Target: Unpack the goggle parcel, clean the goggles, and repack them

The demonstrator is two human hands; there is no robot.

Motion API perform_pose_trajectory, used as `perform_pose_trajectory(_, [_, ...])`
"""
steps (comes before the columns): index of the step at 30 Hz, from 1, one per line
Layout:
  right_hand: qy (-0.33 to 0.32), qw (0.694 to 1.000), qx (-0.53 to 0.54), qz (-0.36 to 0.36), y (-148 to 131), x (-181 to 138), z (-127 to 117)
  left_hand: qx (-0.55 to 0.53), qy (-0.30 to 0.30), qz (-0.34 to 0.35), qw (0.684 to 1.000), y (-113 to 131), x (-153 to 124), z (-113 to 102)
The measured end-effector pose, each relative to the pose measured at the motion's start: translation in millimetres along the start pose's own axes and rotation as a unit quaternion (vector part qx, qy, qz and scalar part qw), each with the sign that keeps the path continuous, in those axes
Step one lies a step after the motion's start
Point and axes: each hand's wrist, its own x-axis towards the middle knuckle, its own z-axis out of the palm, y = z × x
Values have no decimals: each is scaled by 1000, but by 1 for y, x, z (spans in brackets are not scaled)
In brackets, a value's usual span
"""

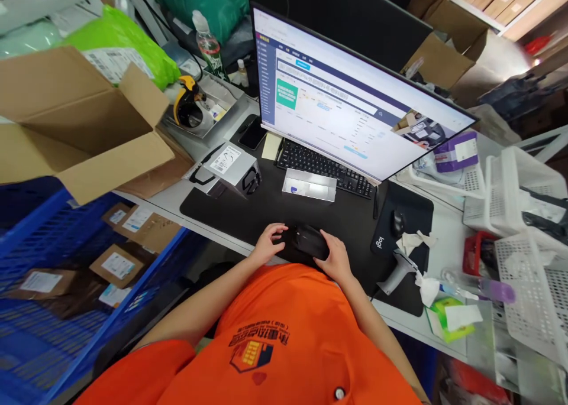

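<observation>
A small black object (309, 241) lies on the black desk mat (239, 210) at the near edge of the desk, and both my hands are on it. My left hand (267, 244) curls its fingers round the object's left end. My right hand (336, 257) grips its right side with the fingers bent over the top. I cannot make out what the black object is. Behind it lie a silver flat packet (309, 185) and a black keyboard (325, 167) under the wide monitor (355, 97).
A grey box (229, 164) sits on the mat's left. A mouse (397, 222) and barcode scanner (399, 272) lie to the right, with white baskets (523, 204) beyond. An open cardboard box (75, 121) and a blue crate (57, 287) of parcels stand at left.
</observation>
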Motion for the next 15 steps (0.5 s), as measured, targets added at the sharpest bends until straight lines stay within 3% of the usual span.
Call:
perform_pose_trajectory(6, [-14,999,37,-20,12,-2,-5,32,-46,-32,998,12,13,-2])
perform_pose_trajectory(10, [-11,999,35,-19,10,-6,-7,60,-52,-91,993,22,20,1])
perform_pose_trajectory(15, [-21,999,13,-31,-2,-1,-1,26,-142,-145,979,28,35,-24])
